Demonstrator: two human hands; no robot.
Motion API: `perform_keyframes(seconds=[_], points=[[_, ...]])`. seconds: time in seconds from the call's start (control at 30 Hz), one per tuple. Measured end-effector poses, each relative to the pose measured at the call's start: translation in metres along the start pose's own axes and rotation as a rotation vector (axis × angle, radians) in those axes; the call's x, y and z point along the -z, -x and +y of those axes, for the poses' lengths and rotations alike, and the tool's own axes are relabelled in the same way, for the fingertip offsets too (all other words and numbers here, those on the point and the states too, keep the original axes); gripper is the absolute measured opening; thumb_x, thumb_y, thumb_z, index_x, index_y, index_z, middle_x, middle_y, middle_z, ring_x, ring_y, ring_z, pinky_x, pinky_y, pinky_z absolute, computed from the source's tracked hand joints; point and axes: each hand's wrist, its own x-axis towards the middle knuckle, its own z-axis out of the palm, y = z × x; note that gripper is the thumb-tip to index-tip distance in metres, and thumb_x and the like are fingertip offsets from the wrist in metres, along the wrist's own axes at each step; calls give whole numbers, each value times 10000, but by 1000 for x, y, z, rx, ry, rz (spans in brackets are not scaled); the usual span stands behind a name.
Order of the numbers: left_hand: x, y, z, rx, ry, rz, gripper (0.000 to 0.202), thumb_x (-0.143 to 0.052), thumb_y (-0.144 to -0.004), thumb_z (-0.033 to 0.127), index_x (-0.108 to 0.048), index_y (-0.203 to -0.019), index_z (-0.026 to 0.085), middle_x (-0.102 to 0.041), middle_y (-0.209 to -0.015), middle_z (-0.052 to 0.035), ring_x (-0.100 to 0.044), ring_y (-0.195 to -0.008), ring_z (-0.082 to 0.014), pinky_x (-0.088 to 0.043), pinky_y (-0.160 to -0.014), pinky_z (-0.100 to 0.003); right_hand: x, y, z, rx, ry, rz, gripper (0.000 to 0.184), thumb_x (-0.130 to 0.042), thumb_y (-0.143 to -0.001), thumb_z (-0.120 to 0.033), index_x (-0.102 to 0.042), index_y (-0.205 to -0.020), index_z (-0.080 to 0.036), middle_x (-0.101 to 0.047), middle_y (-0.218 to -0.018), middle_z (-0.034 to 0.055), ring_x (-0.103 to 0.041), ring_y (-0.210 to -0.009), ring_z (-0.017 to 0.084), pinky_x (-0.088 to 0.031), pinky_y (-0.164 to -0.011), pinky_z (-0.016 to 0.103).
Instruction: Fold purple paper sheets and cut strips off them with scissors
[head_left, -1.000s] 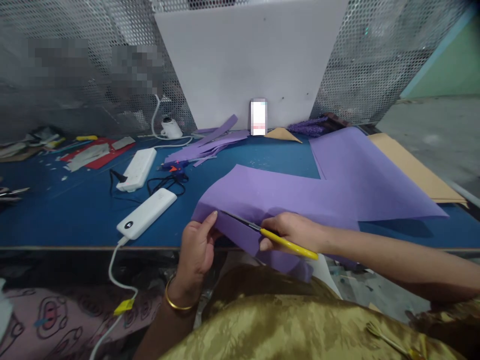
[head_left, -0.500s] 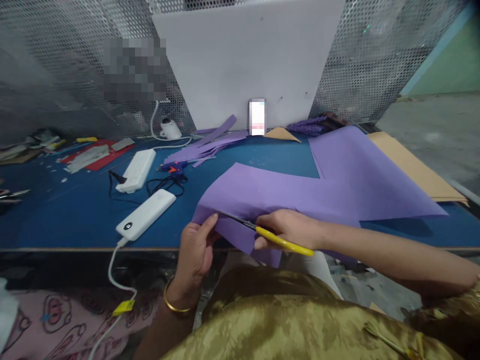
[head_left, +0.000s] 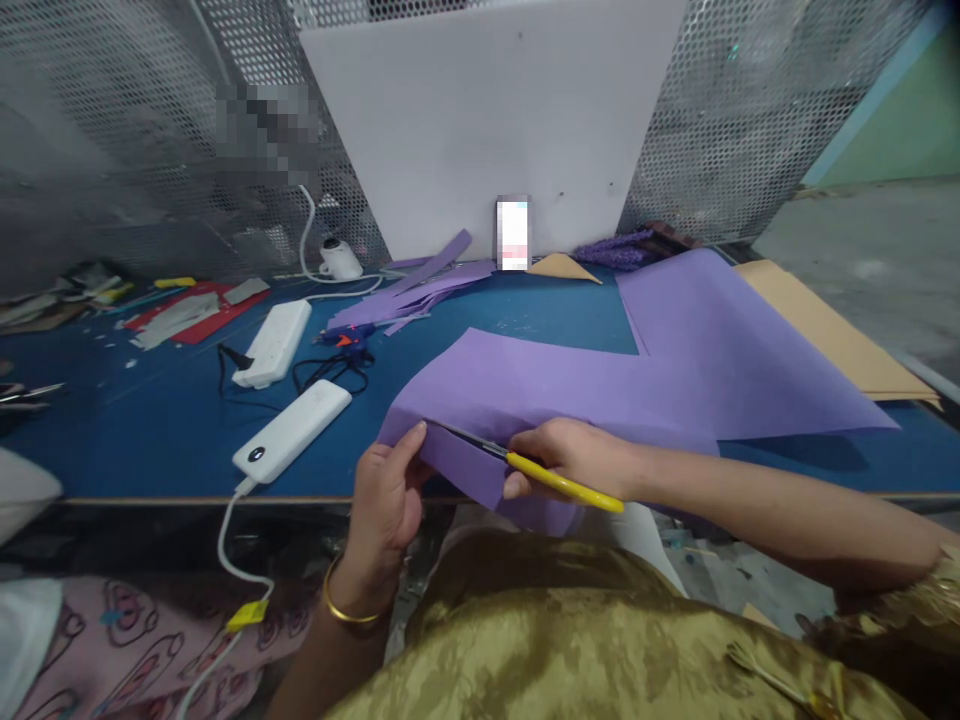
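Observation:
A large sheet of purple paper (head_left: 540,375) lies over the front of the table, with a partly cut strip folding down at its near edge. My left hand (head_left: 391,490) pinches the paper's left end between thumb and fingers, close to the scissor tips. Yellow-handled scissors (head_left: 562,482) are in my right hand (head_left: 577,455), their blades in the paper along the cut and pointing left toward my left thumb. Part of my right hand's fingers is hidden behind the handles.
On the blue table (head_left: 172,430) are a white power bank (head_left: 292,430), a power strip (head_left: 274,343), a glue gun (head_left: 349,338) and cut purple strips (head_left: 420,290). A phone (head_left: 514,235) leans on a white board (head_left: 495,120). Tan sheets (head_left: 832,330) lie right. Someone's patterned clothing (head_left: 157,640) shows lower left.
The scissors and both hands have shifted slightly left along the paper. At the left edge, a white sleeve of another person has come further into view.

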Motion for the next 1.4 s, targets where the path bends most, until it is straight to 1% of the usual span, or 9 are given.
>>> perform_keyframes(seconds=[0.1, 0.27, 0.47, 0.63, 0.7, 0.8, 1.0, 1.23, 1.4], points=[[1, -1, -1, -8, -2, 33, 329, -919, -523, 398, -697, -615, 172, -733, -669, -9, -637, -576, -159, -520, -574, -274, 1, 0, -3, 1, -17, -9, 489, -604, -882, -667, -611, -801, -185, -510, -620, -40, -412, -544, 100, -268, -530, 250], [0, -1, -3, -40, -28, 16, 291, -897, -574, 379, -722, -676, 171, -752, -727, -24, -664, -642, -179, -540, -659, -307, 4, -2, -9, -16, -29, -6, 443, -613, -889, -631, -623, -839, -192, -583, -712, -21, -468, -603, 113, -291, -551, 248], [-2, 2, 0, -36, -9, 8, 347, -927, -517, 396, -728, -678, 161, -754, -717, -22, -664, -637, -173, -556, -709, -317, 2, -7, -10, 14, 9, 32, 489, -597, -890, -669, -632, -808, -188, -508, -623, -42, -438, -570, 105, -274, -548, 249], [0, 2, 2, -70, 47, -11, 394, -909, -565, 392, -752, -862, 186, -779, -833, -13, -699, -711, -177, -554, -736, -299, 0, -8, -6, 17, -2, 44, 444, -652, -880, -613, -646, -794, -178, -522, -609, -44, -439, -552, 97, -267, -536, 246], [1, 0, 2, -100, 47, 1, 402, -897, -582, 396, -744, -894, 194, -782, -865, -21, -710, -766, -192, -550, -741, -294, 0, -7, -7, 12, -7, 36, 428, -650, -885, -599, -651, -802, -180, -529, -617, -43, -443, -558, 99, -270, -539, 246], [2, -1, 1, -114, 8, 1, 410, -887, -595, 402, -731, -904, 183, -781, -873, -32, -713, -818, -211, -546, -751, -296, 2, -7, -12, -9, -12, 10, 462, -634, -874, -647, -655, -843, -186, -541, -643, -39, -447, -566, 103, -276, -542, 249], [1, 1, 1, -106, -3, -22, 432, -883, -583, 407, -731, -919, 181, -771, -835, -24, -706, -803, -212, -542, -750, -302, 1, -12, -17, -7, 34, 27, 552, -549, -870, -747, -649, -864, -204, -565, -681, -24, -469, -591, 123, -291, -559, 261], [2, 0, -1, -138, 19, -8, 357, -868, -615, 362, -721, -883, 179, -770, -859, -14, -701, -780, -181, -532, -751, -279, -2, -14, -14, -17, 43, 22, 488, -598, -885, -677, -672, -861, -195, -530, -633, -34, -442, -563, 110, -278, -544, 256], [-1, 0, -4, -179, 79, 21, 307, -858, -637, 325, -698, -859, 186, -760, -855, 11, -683, -763, -144, -519, -752, -246, -5, -14, -16, -28, 22, 15, 443, -603, -898, -638, -642, -846, -199, -535, -644, -33, -448, -565, 111, -277, -535, 256]])
